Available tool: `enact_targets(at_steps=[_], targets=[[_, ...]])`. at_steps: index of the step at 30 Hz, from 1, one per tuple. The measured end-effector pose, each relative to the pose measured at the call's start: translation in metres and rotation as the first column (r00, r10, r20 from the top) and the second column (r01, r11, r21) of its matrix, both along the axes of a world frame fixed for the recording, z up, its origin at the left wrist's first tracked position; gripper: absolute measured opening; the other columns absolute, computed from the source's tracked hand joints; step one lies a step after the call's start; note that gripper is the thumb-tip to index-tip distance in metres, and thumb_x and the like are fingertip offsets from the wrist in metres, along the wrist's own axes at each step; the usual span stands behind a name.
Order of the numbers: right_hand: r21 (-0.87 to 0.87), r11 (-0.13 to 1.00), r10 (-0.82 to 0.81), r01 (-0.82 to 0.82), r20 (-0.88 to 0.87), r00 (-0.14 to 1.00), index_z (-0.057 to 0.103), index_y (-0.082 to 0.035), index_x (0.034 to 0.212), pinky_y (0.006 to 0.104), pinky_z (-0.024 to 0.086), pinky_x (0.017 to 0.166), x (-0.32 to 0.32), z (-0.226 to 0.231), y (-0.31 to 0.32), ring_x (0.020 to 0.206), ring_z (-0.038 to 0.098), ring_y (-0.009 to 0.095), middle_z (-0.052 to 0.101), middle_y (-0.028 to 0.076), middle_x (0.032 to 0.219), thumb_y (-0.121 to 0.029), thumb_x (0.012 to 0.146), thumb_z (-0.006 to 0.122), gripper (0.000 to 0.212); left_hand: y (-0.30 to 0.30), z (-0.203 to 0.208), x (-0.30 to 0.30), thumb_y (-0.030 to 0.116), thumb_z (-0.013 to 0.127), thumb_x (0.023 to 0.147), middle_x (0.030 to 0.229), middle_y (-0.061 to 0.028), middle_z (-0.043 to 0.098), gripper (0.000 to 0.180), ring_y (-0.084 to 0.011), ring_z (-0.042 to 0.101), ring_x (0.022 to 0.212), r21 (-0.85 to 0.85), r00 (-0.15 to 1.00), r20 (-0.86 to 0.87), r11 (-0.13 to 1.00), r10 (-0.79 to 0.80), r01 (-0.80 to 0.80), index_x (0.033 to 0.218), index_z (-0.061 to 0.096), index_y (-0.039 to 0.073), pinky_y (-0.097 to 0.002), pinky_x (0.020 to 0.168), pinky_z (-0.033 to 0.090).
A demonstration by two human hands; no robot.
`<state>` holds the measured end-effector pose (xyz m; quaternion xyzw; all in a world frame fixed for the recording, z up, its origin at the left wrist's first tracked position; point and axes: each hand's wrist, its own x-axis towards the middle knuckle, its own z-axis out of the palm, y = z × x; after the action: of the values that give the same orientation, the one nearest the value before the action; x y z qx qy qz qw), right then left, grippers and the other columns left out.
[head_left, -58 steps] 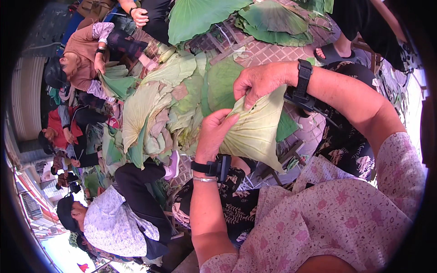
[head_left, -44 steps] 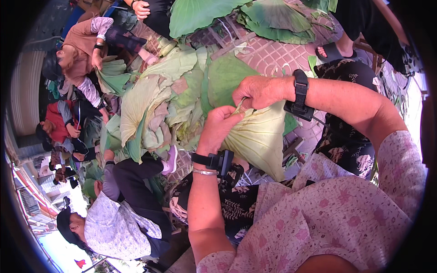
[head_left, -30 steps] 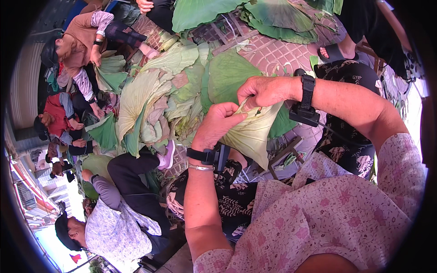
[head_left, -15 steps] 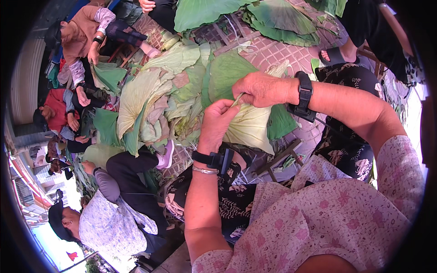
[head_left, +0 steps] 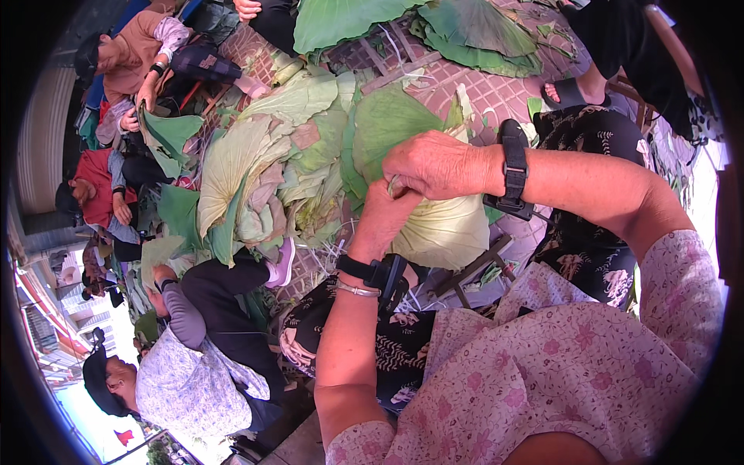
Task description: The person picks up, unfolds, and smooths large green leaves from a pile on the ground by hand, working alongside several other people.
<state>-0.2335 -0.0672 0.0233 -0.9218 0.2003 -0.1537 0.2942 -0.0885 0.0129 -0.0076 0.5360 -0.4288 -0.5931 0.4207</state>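
Observation:
A pale green folded lotus leaf (head_left: 448, 231) hangs in front of me, held by both hands at its top edge. My left hand (head_left: 385, 215) grips the leaf from below, fingers curled into its fold. Over it lies my right hand (head_left: 436, 164), closed on the same edge and partly covering the left fingers. Each wrist carries a black strap, and the left one also has a thin metal bangle. How the fold looks under my hands is hidden.
A large heap of green leaves (head_left: 271, 163) lies on the brick paving (head_left: 496, 89) ahead. More big leaves (head_left: 465, 31) sit at the far side. A seated person (head_left: 186, 372) is at lower left, other people (head_left: 116, 139) at left, and a sandalled foot (head_left: 566, 93) at right.
My hands have drawn closer together on the leaf; the right hand now covers the left fingers. The leaf has been gathered smaller and sits lower than before.

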Motion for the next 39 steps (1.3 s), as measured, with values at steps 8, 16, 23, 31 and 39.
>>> enact_targets(at_steps=[8, 16, 23, 31, 39], targets=[[0.628, 0.768, -0.241, 0.124, 0.104, 0.965, 0.061, -0.001, 0.090, 0.0292, 0.048, 0.060, -0.010, -0.009, -0.039, 0.065, 0.057, 0.011, 0.060, 0.004, 0.072, -0.015, 0.089, 0.061, 0.014, -0.005, 0.014, 0.023, 0.020, 0.066, 0.088, 0.083, 0.0000, 0.064, 0.022, -0.0063, 0.058, 0.072, 0.058, 0.996, 0.044, 0.996, -0.076, 0.073, 0.099, 0.064, 0.002, -0.0217, 0.068, 0.044], [0.719, 0.689, -0.363, 0.091, 0.234, 0.902, 0.063, -0.001, 0.090, 0.0249, 0.047, 0.063, -0.013, 0.003, -0.071, 0.068, 0.056, 0.008, 0.061, 0.001, 0.078, -0.013, 0.090, 0.060, 0.013, 0.005, -0.064, 0.008, 0.023, 0.070, 0.083, 0.085, -0.0087, 0.064, 0.044, -0.0113, 0.057, 0.070, 0.089, 0.978, 0.144, 0.986, -0.149, 0.137, 0.115, 0.053, -0.002, -0.0252, 0.062, 0.046], [0.721, 0.692, -0.383, 0.040, 0.320, 0.867, 0.062, -0.002, 0.094, 0.0202, 0.046, 0.065, -0.028, 0.052, -0.073, 0.072, 0.054, 0.003, 0.060, -0.003, 0.082, -0.014, 0.094, 0.056, 0.014, 0.014, -0.078, -0.010, 0.033, 0.069, 0.080, 0.106, -0.0209, 0.061, 0.059, -0.0243, 0.062, 0.072, -0.017, 0.838, 0.506, 0.969, -0.203, 0.245, 0.123, 0.048, -0.002, -0.0364, 0.071, 0.050], [-0.433, 0.841, -0.352, 0.323, 0.016, 0.936, 0.059, -0.005, 0.092, 0.0401, 0.049, 0.066, -0.086, 0.050, -0.096, 0.076, 0.062, 0.032, 0.063, 0.014, 0.080, -0.010, 0.082, 0.061, 0.011, 0.024, -0.051, -0.016, 0.032, 0.064, 0.083, 0.106, -0.0192, 0.059, 0.048, -0.0323, 0.060, 0.087, 0.013, 0.605, 0.727, 0.888, -0.323, 0.459, 0.117, 0.052, 0.000, -0.0409, 0.078, 0.048], [-0.472, 0.579, -0.682, 0.665, -0.727, 0.077, 0.068, -0.008, 0.107, 0.0376, 0.052, 0.083, -0.220, -0.058, -0.121, 0.105, 0.063, 0.026, 0.066, 0.012, 0.112, -0.015, 0.088, 0.052, 0.026, 0.021, -0.027, -0.015, 0.030, 0.063, 0.083, 0.108, -0.0188, 0.059, 0.044, -0.0367, 0.057, 0.100, -0.056, 0.526, 0.817, 0.875, -0.237, 0.482, 0.115, 0.053, 0.002, -0.0433, 0.082, 0.047]])
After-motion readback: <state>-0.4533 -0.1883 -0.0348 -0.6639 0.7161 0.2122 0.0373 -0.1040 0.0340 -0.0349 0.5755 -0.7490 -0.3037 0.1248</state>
